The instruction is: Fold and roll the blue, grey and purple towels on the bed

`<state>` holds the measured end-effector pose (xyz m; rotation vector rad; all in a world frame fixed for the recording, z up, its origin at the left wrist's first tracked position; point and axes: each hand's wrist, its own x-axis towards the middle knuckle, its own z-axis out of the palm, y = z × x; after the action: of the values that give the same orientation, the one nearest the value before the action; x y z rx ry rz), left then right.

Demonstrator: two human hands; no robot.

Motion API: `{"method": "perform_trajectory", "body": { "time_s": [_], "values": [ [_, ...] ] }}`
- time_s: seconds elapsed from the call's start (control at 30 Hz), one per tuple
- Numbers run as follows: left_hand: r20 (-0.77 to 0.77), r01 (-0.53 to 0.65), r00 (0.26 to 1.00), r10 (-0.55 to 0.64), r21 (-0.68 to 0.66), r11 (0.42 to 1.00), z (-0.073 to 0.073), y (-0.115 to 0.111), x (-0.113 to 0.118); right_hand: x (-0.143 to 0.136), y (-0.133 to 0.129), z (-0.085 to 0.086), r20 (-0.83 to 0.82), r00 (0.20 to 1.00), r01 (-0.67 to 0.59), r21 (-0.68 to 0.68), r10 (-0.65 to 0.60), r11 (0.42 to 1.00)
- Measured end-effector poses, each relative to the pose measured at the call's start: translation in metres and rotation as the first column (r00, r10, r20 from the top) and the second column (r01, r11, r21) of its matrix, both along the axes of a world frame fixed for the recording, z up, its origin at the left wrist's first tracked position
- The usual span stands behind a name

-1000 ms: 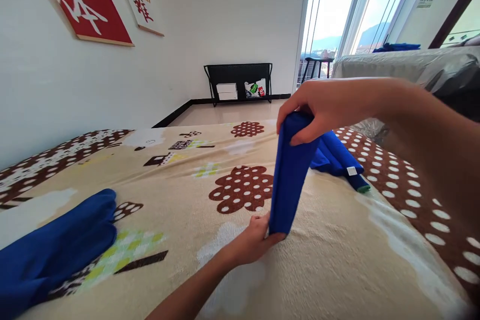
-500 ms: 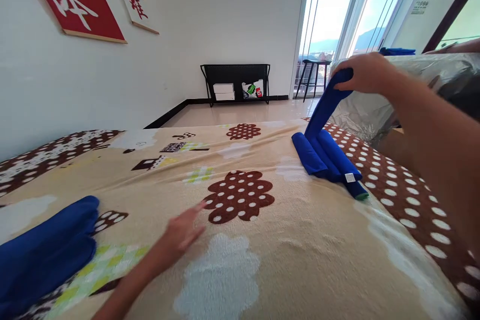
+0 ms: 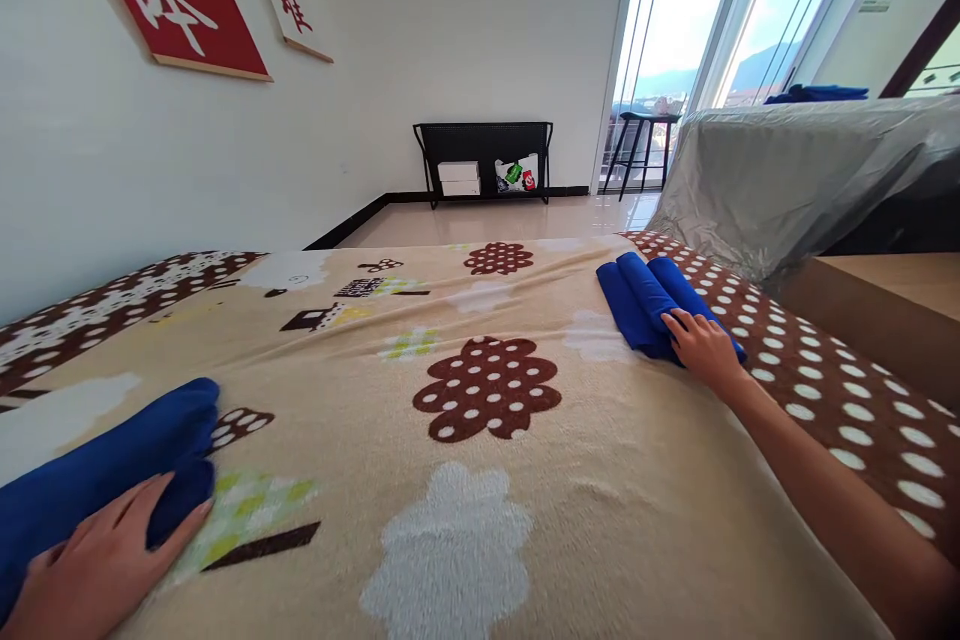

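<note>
My right hand (image 3: 705,350) lies over the near end of several rolled blue cloths (image 3: 643,288), fingers slightly bent and apart on top. The rolls sit side by side at the right of the patterned blanket (image 3: 600,490). At the lower left, my left hand (image 3: 105,555) rests on a larger blue cloth (image 3: 112,450) with rounded folds. Its fingers are stretched along the cloth, and the thumb stands away from them. The left part of that cloth runs out of view.
A plastic-covered piece of furniture (image 3: 787,165) stands beyond the right edge, with folded blue cloths (image 3: 817,94) on top. A black rack (image 3: 484,145) is against the far wall, and a stool (image 3: 641,145) stands by the glass door. A wall borders the left side.
The lifted blue roll now lies with the others, my right hand having come down onto them. My left hand has moved from mid-blanket left onto the larger blue cloth.
</note>
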<state>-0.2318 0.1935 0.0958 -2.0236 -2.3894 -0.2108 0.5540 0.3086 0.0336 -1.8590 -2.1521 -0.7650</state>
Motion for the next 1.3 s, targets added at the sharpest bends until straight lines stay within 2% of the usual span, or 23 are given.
{"method": "perform_trajectory", "body": {
  "time_s": [0.07,0.13,0.2,0.27,0.37,0.43,0.47,0.53,0.6,0.63,0.7,0.73,0.77,0.83,0.93,1.03,1.13,1.3],
  "values": [
    [-0.007,-0.080,0.997,0.080,0.049,0.996,-0.007,0.001,0.009,0.003,-0.001,-0.002,0.031,0.999,0.014,-0.005,-0.013,1.000],
    [-0.082,-0.145,0.985,0.155,0.111,0.983,-0.018,0.004,0.012,0.005,-0.001,-0.001,0.044,0.999,0.027,-0.020,-0.026,0.999],
    [-0.168,-0.186,0.962,0.214,0.163,0.969,-0.029,0.011,0.008,0.006,-0.003,0.001,0.046,0.998,0.044,-0.033,-0.042,0.999],
    [-0.190,-0.219,0.948,0.254,0.186,0.958,-0.033,0.021,-0.002,0.005,-0.008,0.005,0.046,0.998,0.047,-0.014,-0.046,0.999],
    [-0.054,-0.260,0.959,0.278,0.225,0.939,-0.021,0.037,-0.009,-0.007,-0.020,0.018,-0.012,1.000,0.025,0.095,-0.024,0.995],
    [0.090,-0.257,0.966,0.240,0.310,0.915,-0.003,0.045,0.009,-0.028,-0.028,0.032,-0.114,0.993,-0.022,0.167,0.041,0.986],
    [0.167,-0.242,0.967,0.192,0.364,0.899,0.008,0.047,0.027,-0.043,-0.033,0.040,-0.183,0.978,-0.066,0.183,0.100,0.981],
    [0.334,-0.228,0.940,0.069,0.461,0.857,0.029,0.044,0.081,-0.084,-0.045,0.057,-0.359,0.900,-0.207,0.151,0.249,0.967],
    [0.495,-0.152,0.856,-0.148,0.514,0.844,0.043,0.030,0.149,-0.134,-0.063,0.073,-0.572,0.741,-0.415,0.021,0.351,0.910],
    [0.555,-0.071,0.786,-0.272,0.518,0.852,0.047,0.020,0.185,-0.160,-0.074,0.079,-0.672,0.648,-0.542,-0.074,0.360,0.837],
    [0.688,0.172,0.567,-0.454,0.440,0.881,0.044,-0.003,0.249,-0.205,-0.098,0.085,-0.807,0.484,-0.750,-0.183,0.338,0.635],
    [0.738,0.325,0.456,-0.498,0.383,0.865,0.039,-0.015,0.276,-0.224,-0.109,0.085,-0.847,0.425,-0.805,-0.191,0.321,0.562],
    [0.775,0.455,0.365,-0.517,0.336,0.825,0.031,-0.026,0.297,-0.238,-0.119,0.082,-0.869,0.394,-0.825,-0.192,0.299,0.531],
    [0.831,0.542,0.255,-0.494,0.301,0.785,0.011,-0.042,0.322,-0.256,-0.133,0.071,-0.890,0.386,-0.805,-0.196,0.244,0.559],
    [0.917,0.467,0.166,-0.363,0.251,0.848,-0.021,-0.050,0.329,-0.262,-0.144,0.046,-0.908,0.393,-0.749,-0.223,0.147,0.624],
    [0.958,0.417,0.104,-0.268,0.202,0.886,-0.044,-0.044,0.322,-0.261,-0.151,0.025,-0.921,0.368,-0.750,-0.216,0.123,0.625],
    [0.966,0.408,0.081,-0.245,0.192,0.893,-0.054,-0.039,0.320,-0.264,-0.160,0.015,-0.897,0.404,-0.732,-0.201,0.177,0.651],
    [0.984,0.347,-0.018,-0.177,0.172,0.922,-0.054,-0.046,0.326,-0.274,-0.180,0.005,-0.737,0.597,-0.633,-0.190,0.317,0.751]
  ]
}}
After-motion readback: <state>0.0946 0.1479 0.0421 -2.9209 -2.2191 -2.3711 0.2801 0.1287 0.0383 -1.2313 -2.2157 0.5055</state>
